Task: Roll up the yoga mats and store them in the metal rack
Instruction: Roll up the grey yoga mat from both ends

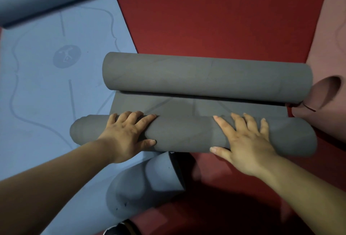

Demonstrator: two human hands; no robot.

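Red floor (pixel 215 13), dark object (pixel 119 229) bottom edge

Matt, smooth foam-like grey mat (pixel 187 137); red floor (pixel 206 19) finely textured.

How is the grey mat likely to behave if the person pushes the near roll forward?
The near roll is round, so it would probably roll easily toward the far roll. Its left end sticks out unevenly, so it seems soft and may telescope. Without the left hand and right hand pressing, it might uncurl.
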